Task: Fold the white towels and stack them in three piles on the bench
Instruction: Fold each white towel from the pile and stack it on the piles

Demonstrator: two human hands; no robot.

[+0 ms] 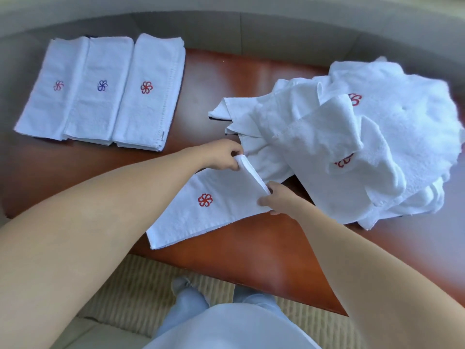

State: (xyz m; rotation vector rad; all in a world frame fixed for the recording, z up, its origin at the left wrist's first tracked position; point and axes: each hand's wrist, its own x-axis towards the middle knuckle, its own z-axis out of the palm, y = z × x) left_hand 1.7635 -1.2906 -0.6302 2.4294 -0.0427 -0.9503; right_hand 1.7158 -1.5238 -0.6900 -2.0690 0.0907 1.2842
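Note:
A folded white towel [201, 212] with a red flower emblem lies near the front edge of the red-brown bench [251, 79]. My left hand [222, 153] pinches its far corner, and my right hand [278, 200] pinches the same short edge closer to me, so that edge is lifted. Three piles of folded towels sit side by side at the far left: the left pile [50, 89], the middle pile [100, 89] with a blue emblem, and the right pile [151, 89]. A loose heap of unfolded white towels [364, 137] covers the bench's right side.
A grey wall [251, 26] runs behind the bench. Below the bench's front edge is a striped beige carpet [141, 293], with my legs and a shoe [181, 285] showing.

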